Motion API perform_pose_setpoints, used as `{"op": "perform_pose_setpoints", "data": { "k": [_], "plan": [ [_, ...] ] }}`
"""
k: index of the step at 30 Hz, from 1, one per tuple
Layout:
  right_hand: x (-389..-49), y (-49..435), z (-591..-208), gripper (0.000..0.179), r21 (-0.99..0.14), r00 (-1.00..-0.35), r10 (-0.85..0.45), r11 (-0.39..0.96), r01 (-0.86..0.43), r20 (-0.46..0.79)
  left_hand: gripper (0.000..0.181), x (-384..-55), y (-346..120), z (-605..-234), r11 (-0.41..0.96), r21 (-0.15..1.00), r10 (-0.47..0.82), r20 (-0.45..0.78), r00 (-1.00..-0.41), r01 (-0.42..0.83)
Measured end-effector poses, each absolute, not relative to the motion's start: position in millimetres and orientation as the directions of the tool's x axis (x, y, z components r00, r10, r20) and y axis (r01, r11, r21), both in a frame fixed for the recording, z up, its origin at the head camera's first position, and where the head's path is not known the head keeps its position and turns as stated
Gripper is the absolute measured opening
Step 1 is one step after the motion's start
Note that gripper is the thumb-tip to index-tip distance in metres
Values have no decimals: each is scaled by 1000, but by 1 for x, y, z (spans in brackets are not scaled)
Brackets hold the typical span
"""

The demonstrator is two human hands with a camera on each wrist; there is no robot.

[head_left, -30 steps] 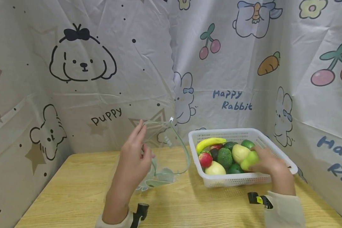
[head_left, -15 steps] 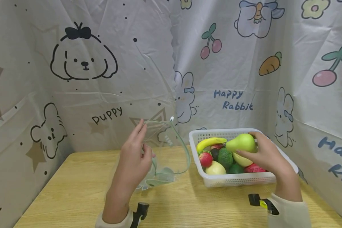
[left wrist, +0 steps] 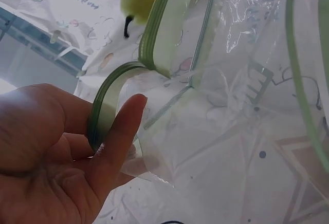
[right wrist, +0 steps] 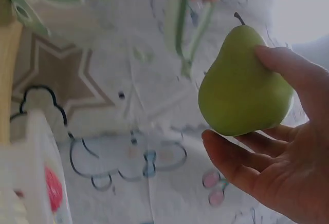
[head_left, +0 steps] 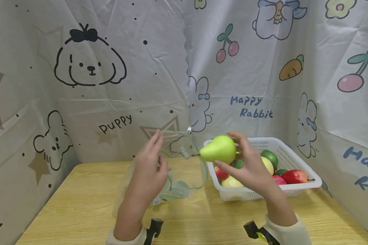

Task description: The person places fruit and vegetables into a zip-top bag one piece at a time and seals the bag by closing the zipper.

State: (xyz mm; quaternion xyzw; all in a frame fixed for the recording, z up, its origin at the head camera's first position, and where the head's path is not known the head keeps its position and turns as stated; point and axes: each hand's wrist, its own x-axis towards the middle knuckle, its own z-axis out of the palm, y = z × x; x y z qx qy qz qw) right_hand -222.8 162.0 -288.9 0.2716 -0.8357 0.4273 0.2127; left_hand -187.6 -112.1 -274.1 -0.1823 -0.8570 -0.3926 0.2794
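Note:
A green pear [head_left: 219, 149] is held by its wide end in my right hand [head_left: 253, 166], its stem end pointing left at the mouth of a clear zip bag [head_left: 184, 177]. In the right wrist view the thumb and fingers grip the pear [right wrist: 241, 88] from both sides. My left hand [head_left: 148, 166] holds the near side of the bag's opening. Seen from the left wrist, the thumb and fingers pinch the green-edged rim [left wrist: 100, 111] of the bag, which stands open. The pear's stem end [left wrist: 136, 0] shows just beyond that rim.
A white plastic basket [head_left: 314, 183] of fruit and vegetables stands at the right, partly behind my right hand. In it lie a red pear-like fruit [head_left: 295, 176], a green avocado-like fruit [head_left: 269, 157] and a pale round fruit [head_left: 231, 182]. Printed cloth [head_left: 159, 78] walls the wooden table [head_left: 79, 204].
My right hand has lifted the green pear out of the basket and carried it left to the bag's mouth. The left hand keeps holding the bag, shifted slightly right.

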Motion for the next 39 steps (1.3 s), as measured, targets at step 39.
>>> {"op": "perform_pose_setpoints", "data": {
  "k": [39],
  "plan": [
    [-225, 122, -313, 78, -486, -688, -565, 489, -724, 456, 66, -185, -114, -274, 602, 545, 189, 613, -767, 583]
  ]
}}
